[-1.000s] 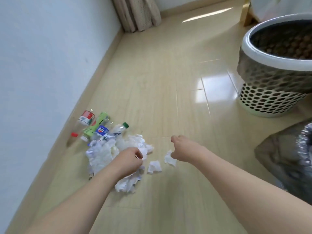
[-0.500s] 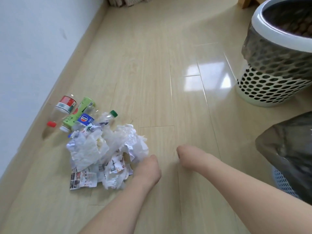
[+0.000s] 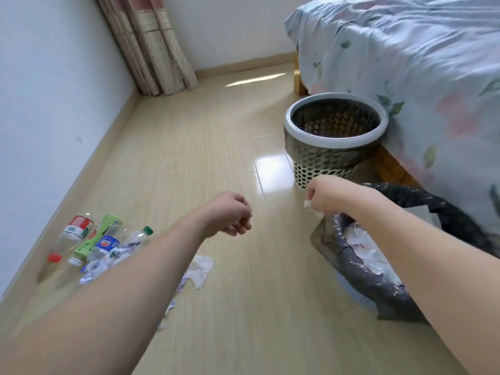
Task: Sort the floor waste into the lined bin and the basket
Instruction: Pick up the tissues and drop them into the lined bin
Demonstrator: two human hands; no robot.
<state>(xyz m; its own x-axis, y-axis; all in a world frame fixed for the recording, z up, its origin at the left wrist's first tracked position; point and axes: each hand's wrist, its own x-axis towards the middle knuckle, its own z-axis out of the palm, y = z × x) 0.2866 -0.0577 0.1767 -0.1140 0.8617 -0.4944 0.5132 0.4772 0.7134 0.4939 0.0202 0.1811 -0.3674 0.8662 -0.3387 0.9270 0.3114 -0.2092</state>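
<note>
My right hand (image 3: 328, 194) pinches small white paper scraps (image 3: 311, 208) just over the near rim of the lined bin (image 3: 359, 269), whose dark bag holds crumpled white paper. My left hand (image 3: 230, 213) hovers above the floor with its fingers curled; whether it holds anything is hidden. Under and beside my left forearm lies a pile of crumpled paper (image 3: 198, 269). Several plastic bottles (image 3: 92, 239) lie by the left wall. The perforated basket (image 3: 335, 155) with a white rim stands further back beside the bed.
A bed (image 3: 405, 63) with a floral cover fills the right side, its wooden frame behind the basket. Curtains (image 3: 151, 47) hang in the far corner. A white wall runs along the left. Bare wooden floor (image 3: 211, 147) stretches between the paper pile and the basket.
Both hands have risen from the floor by the paper pile. My right hand has moved right to the lined bin with paper scraps. The view has tilted up, showing the bed.
</note>
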